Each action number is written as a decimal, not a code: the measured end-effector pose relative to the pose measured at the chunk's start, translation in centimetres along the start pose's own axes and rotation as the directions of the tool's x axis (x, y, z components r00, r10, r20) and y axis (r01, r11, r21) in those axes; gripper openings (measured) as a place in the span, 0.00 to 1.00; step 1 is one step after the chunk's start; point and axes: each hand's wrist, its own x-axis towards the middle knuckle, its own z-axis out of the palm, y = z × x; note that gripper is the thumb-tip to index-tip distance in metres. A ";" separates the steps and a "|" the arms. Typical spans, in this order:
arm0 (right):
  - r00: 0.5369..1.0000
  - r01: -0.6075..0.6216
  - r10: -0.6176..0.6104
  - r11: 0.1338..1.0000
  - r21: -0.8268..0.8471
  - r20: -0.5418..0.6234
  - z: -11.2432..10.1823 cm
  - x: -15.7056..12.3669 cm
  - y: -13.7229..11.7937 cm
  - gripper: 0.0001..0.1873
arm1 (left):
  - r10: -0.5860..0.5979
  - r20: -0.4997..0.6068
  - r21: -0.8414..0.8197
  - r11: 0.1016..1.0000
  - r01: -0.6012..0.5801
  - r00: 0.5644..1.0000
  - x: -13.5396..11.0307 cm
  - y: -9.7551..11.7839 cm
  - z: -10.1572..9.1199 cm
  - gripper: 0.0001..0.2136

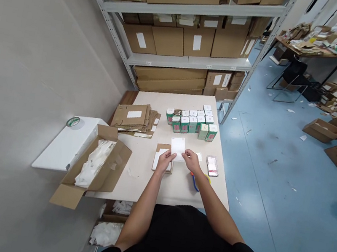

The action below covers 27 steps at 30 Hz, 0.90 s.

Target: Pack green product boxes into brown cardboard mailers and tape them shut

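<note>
Nearest the camera is the wearer's black shirt [187, 248], with both bare forearms reaching forward from it. Between the hands is a white paper sheet [178, 145], raised over the right part of a small labelled cardboard box [160, 146], which serves here as the landmark; whether sheet and box touch, I cannot tell. The sheet's long axis runs away from the body, tipped a little, while most of the box shows to its left. The left hand [165, 161] pinches the near left corner, right above the box; the right hand [191, 160] grips the right edge low down, just right of the box. Both touch the sheet, so neither is nearer to it, but the left is nearer to the box.

Farther right of the box come a paper slip [199, 156], a tool with blue and yellow loops [194, 183] partly hidden by the right forearm, and a smartphone [212, 167]. Beyond the box stand small green-and-white cartons [192, 124]; left and beyond lie flattened cardboard boxes [128, 115]; well left, an open shipping carton [119, 171] holds white plastic packaging [94, 163]
</note>
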 end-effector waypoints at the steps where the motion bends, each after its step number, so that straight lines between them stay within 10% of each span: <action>1: 1.000 -0.003 0.003 1.000 0.017 0.025 -0.1 -0.2 -0.3 0.15 | 0.012 -0.009 -0.023 1.000 -0.012 1.000 0.0 0.3 -0.4 0.26; 7: 0.987 -0.140 0.119 0.967 0.211 0.110 0.1 -1.5 -1.7 0.17 | 0.068 -0.182 -0.090 0.992 -0.086 0.981 -0.3 1.9 -1.8 0.24; 27: 0.994 -0.105 0.089 0.956 0.275 0.070 0.7 -2.6 -4.1 0.11 | 0.072 -0.223 -0.358 0.922 -0.151 0.972 -2.6 4.0 -1.3 0.22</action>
